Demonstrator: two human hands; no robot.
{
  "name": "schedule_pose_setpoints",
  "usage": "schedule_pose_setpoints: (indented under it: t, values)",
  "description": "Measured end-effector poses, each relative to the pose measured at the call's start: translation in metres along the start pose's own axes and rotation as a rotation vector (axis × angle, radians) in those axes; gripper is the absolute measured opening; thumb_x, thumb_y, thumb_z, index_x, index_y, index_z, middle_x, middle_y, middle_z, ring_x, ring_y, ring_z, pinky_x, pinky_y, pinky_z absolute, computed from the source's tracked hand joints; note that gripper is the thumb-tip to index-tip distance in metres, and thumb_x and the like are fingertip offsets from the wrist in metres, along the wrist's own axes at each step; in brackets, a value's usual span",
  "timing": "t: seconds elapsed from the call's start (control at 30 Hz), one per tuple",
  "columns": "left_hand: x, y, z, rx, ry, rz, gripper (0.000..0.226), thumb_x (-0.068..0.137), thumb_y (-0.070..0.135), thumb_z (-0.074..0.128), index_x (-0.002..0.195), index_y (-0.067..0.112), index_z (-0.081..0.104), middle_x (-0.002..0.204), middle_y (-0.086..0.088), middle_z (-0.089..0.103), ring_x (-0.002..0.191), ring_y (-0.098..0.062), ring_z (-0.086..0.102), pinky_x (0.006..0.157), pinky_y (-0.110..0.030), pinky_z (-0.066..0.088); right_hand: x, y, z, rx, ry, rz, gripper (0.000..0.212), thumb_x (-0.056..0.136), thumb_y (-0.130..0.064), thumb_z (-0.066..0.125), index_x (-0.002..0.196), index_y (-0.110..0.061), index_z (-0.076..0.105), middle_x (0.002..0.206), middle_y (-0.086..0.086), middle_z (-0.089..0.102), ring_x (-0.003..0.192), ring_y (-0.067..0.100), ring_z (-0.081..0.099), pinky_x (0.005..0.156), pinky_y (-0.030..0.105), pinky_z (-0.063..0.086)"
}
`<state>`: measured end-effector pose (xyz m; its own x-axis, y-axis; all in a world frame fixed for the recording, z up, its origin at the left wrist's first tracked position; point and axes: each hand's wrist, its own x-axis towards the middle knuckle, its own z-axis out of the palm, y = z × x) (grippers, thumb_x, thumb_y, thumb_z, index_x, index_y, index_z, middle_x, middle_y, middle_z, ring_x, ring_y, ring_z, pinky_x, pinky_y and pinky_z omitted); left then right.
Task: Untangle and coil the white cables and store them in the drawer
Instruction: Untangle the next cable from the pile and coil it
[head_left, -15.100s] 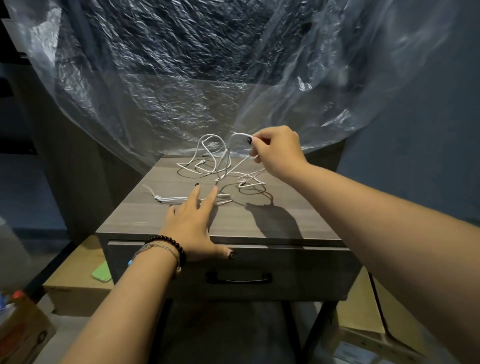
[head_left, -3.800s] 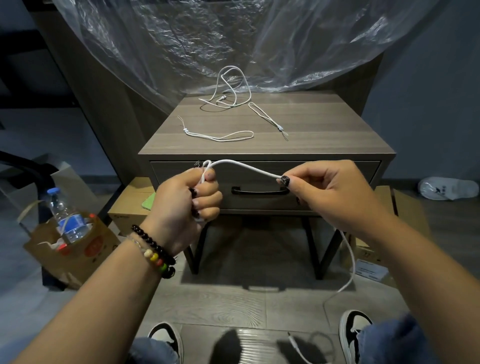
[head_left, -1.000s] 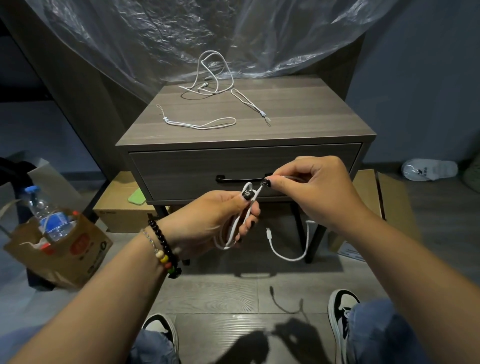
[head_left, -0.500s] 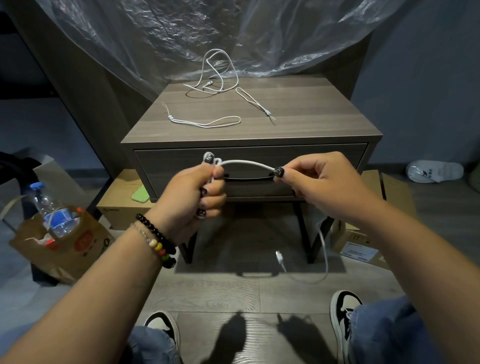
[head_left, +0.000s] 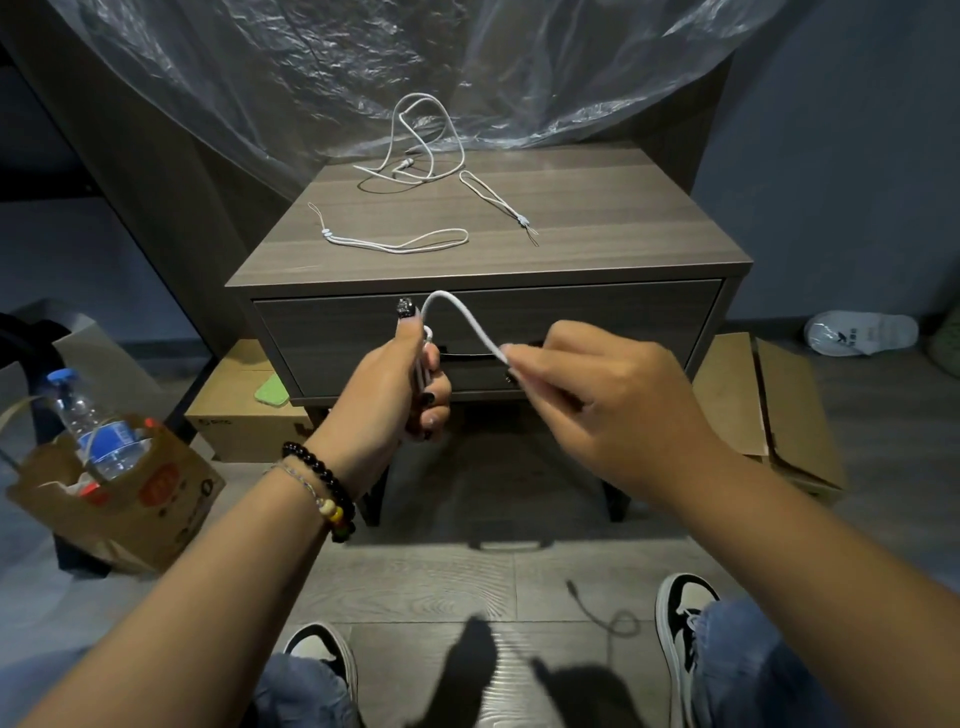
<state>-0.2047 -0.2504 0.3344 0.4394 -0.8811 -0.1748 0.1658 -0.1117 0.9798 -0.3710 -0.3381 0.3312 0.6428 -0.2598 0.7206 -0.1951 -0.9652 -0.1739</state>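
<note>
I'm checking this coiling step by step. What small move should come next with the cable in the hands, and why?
Probably bring the right hand over to lay its arc of white cable onto the loops in the left hand. The left grip already holds gathered turns, one span remains loose between the hands, and the drawer looks closed.

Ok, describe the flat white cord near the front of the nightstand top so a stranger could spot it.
Find the grey wooden nightstand. On its top, nearest the front-left edge, lies the flat white cord. Unlike the tangled cable at the back, it is one long narrow loop, stretched sideways.
</note>
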Motion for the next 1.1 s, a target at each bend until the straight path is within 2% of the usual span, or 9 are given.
schedule_pose_setpoints:
  t: [0.2,0.37,0.47,0.6,0.8,0.9,0.97,1.03,1.1]
  values:
    - [-0.001,-0.006,0.005,-0.048,-0.086,0.030,0.041,0.082,0.059,0.042,0.072,0.019,0.039,0.060,-0.004,0.035,0.046,-0.013,0.035,0.047,-0.022,0.027,0.000,-0.016,0.005,-0.171,-0.118,-0.126,0.016,0.091,-0.015,0.056,0.093,-0.012,0.072,0.072,0.000,0.057,0.042,0.020,0.044,0.034,0.027,0.036]
    - [-0.001,-0.005,0.004,-0.015,-0.054,0.058,0.026,0.096,0.038,0.041,0.094,0.012,0.042,0.066,-0.004,0.039,0.047,-0.009,0.043,0.045,-0.018,0.038,-0.004,-0.022,0.012,-0.204,-0.175,-0.147,0.009,0.084,-0.011,0.066,0.090,-0.012,0.072,0.069,-0.002,0.053,0.041,0.017,0.041,0.041,0.022,0.020]
    - [0.002,-0.006,0.004,0.103,0.030,0.141,0.022,0.094,0.031,0.045,0.093,0.009,0.049,0.061,0.000,0.045,0.046,-0.008,0.042,0.045,-0.021,0.036,-0.007,-0.027,0.013,-0.197,-0.212,-0.139,0.008,0.084,-0.011,0.066,0.089,-0.014,0.072,0.069,-0.003,0.052,0.042,0.017,0.041,0.038,0.024,0.023]
    - [0.000,-0.006,0.006,0.141,0.025,0.254,0.024,0.087,0.029,0.038,0.094,0.008,0.049,0.061,0.000,0.042,0.050,-0.010,0.037,0.045,-0.022,0.031,-0.008,-0.035,0.013,-0.084,-0.215,-0.098,0.019,0.093,-0.018,0.052,0.089,-0.011,0.070,0.072,-0.001,0.055,0.045,0.017,0.045,0.036,0.031,0.039]
    - [-0.002,0.003,0.006,-0.121,0.088,0.307,0.021,0.102,0.012,0.023,0.100,0.005,0.043,0.061,-0.006,0.037,0.045,-0.010,0.041,0.047,-0.022,0.035,-0.010,-0.040,0.015,0.204,-0.299,0.092,0.036,0.095,-0.024,0.043,0.122,-0.012,0.062,0.081,-0.002,0.056,0.062,0.014,0.053,0.052,0.034,0.050]
    - [0.001,0.009,0.000,-0.333,0.150,0.296,0.021,0.100,0.016,0.027,0.090,0.011,0.045,0.059,-0.002,0.039,0.047,-0.012,0.043,0.050,-0.022,0.037,-0.010,-0.039,0.017,0.403,-0.326,0.238,0.037,0.095,-0.021,0.049,0.130,-0.019,0.060,0.080,-0.016,0.054,0.071,0.003,0.053,0.062,0.018,0.044]
    - [0.004,0.012,-0.004,-0.457,0.184,0.292,0.024,0.101,0.021,0.029,0.087,0.014,0.046,0.059,0.001,0.041,0.047,-0.010,0.044,0.051,-0.021,0.041,-0.010,-0.037,0.015,0.489,-0.345,0.315,0.034,0.096,-0.019,0.052,0.129,-0.023,0.061,0.091,-0.021,0.061,0.080,-0.004,0.057,0.067,0.011,0.043]
    - [0.006,0.013,-0.008,-0.574,0.202,0.279,0.025,0.102,0.025,0.029,0.086,0.016,0.046,0.059,0.004,0.040,0.047,-0.008,0.042,0.052,-0.020,0.041,-0.010,-0.036,0.012,0.582,-0.401,0.381,0.033,0.097,-0.017,0.054,0.127,-0.027,0.063,0.108,-0.015,0.069,0.081,0.000,0.063,0.069,0.016,0.050]
    - [0.008,0.012,-0.012,-0.667,0.208,0.261,0.026,0.102,0.024,0.030,0.084,0.016,0.047,0.059,0.005,0.037,0.045,-0.006,0.037,0.049,-0.018,0.038,-0.009,-0.038,0.010,0.668,-0.460,0.425,0.033,0.097,-0.017,0.054,0.126,-0.031,0.063,0.102,-0.022,0.068,0.066,0.015,0.064,0.060,0.025,0.052]
